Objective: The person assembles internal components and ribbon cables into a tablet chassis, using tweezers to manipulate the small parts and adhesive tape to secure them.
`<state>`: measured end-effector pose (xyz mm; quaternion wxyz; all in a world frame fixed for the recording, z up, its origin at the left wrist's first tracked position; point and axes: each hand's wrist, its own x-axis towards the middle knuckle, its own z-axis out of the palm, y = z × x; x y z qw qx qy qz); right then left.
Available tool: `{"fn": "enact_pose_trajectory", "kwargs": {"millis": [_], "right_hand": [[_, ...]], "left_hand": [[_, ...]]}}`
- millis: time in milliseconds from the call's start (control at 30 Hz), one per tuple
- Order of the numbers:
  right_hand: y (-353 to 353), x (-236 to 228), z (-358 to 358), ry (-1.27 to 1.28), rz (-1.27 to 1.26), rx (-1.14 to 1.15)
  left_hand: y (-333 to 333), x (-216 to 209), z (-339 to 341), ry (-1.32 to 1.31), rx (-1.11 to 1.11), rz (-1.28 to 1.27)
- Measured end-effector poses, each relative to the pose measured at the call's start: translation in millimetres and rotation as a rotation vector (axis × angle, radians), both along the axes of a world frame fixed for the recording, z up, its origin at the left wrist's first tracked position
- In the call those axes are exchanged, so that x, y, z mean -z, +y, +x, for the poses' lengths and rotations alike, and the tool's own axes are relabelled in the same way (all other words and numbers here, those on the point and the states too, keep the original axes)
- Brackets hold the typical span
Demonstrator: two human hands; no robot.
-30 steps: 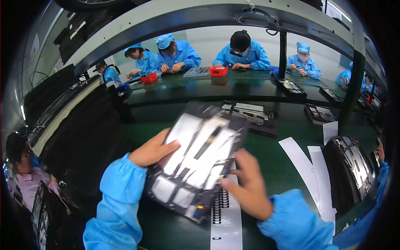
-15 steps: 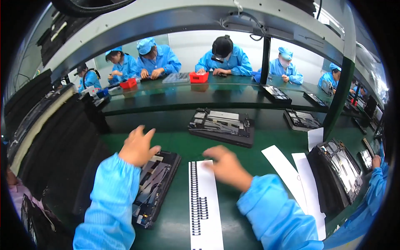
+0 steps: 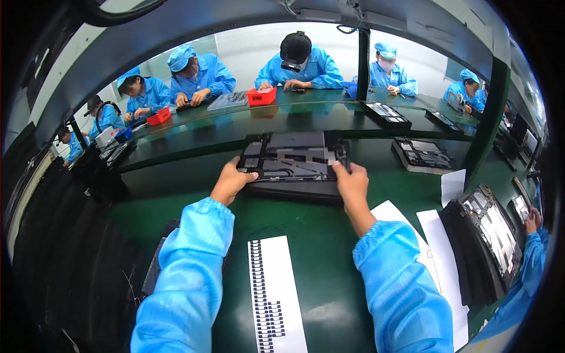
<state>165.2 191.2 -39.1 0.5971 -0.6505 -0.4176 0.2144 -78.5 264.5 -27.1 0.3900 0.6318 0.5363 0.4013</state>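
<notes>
Both of my hands are on a flat black electronic device (image 3: 288, 157), opened so that its grey plates and flat cables show. My left hand (image 3: 231, 181) grips its left end, thumb along the near edge. At the right end, my right hand (image 3: 352, 182) has its thumb on top and fingers at the side. The device is slightly blurred, over a thick black pad (image 3: 294, 189); whether they touch I cannot tell. Nearer me lies a white sheet (image 3: 282, 282) bearing rows of small black pieces. Another black device (image 3: 152, 267) is mostly hidden behind my left forearm.
White paper strips (image 3: 441, 247) lie right of my right arm. Beyond them an opened device (image 3: 487, 229) leans on black pads. A similar device (image 3: 421, 154) sits at the back right. A green post (image 3: 491, 117) and raised shelf separate me from several people in blue.
Both hands have moved forward to the far device and taken hold of its ends. My left hand has left the device at the left. The view has shifted a little.
</notes>
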Motion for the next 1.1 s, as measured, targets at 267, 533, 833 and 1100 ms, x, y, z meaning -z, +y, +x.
{"fn": "enact_pose_trajectory", "kwargs": {"millis": [267,533,833,1100], "right_hand": [[-122,-93,21,0.551,0.124,-0.44],[-261,-36,97,0.492,-0.156,-0.372],[-247,-50,34,-0.778,-0.043,-0.13],[-201,-14,-126,-1.275,0.132,-0.463]], "left_hand": [[-131,-89,-28,-0.283,0.317,0.177],[-309,-7,-54,0.548,0.584,0.462],[-303,4,-46,0.54,0.531,0.539],[-287,20,-40,0.606,0.524,0.593]]}}
